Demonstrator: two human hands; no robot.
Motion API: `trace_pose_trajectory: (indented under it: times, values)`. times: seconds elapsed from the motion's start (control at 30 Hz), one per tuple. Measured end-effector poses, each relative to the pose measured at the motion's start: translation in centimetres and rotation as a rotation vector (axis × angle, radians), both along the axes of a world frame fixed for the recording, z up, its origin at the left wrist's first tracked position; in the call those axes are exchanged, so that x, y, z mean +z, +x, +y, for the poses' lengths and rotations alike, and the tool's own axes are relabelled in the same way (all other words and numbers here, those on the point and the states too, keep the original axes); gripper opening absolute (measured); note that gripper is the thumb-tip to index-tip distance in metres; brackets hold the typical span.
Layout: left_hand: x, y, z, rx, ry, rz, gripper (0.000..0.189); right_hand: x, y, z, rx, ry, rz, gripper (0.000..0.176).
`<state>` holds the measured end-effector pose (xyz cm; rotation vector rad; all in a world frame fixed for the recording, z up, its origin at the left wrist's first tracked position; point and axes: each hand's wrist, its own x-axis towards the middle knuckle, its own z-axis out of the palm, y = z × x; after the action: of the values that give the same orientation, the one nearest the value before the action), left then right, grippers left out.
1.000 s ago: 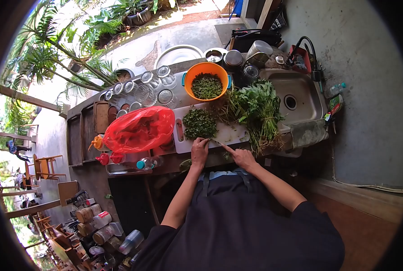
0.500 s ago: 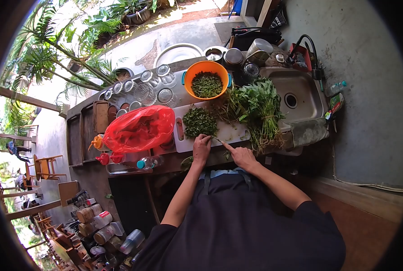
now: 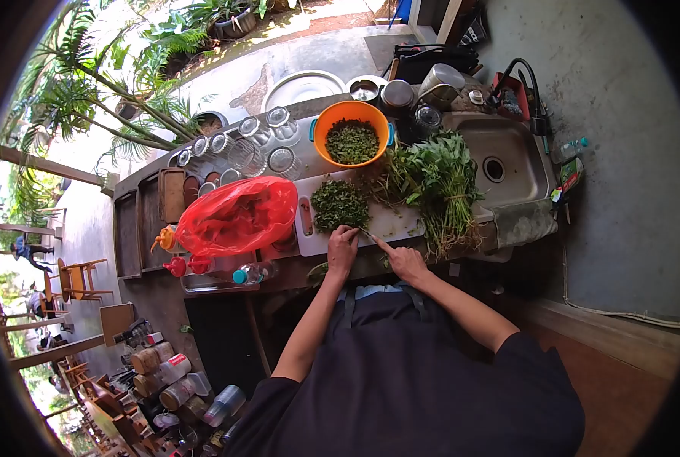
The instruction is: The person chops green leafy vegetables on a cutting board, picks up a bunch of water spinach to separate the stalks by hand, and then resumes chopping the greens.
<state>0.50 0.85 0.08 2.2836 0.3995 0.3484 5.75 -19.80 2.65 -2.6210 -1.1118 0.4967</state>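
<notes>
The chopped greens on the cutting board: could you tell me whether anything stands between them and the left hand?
Nothing visible does. The left hand lies on the cutting board with its fingertips at the near edge of the chopped greens. The right hand and its knife sit to the right, not between.

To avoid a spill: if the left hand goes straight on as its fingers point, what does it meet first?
Most likely the pile of chopped greens on the white cutting board, directly ahead of the left hand; whether the fingertips already touch it is unclear.
</notes>
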Motion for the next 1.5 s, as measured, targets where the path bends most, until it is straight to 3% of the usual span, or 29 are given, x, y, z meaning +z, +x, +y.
trace_pose_trajectory:
  times: [0.73, 1.5]
  values:
    - [0.9, -0.6, -0.9, -0.037, 0.128, -0.004, 0.017, 1.0, 0.3, -2.4, 0.020, 0.000, 0.018, 0.080]
    - [-0.3, -0.3, -1.0, -0.010, 0.072, 0.002, 0.020, 2.9, 0.2, -0.9, -0.003, -0.069, 0.008, 0.078]
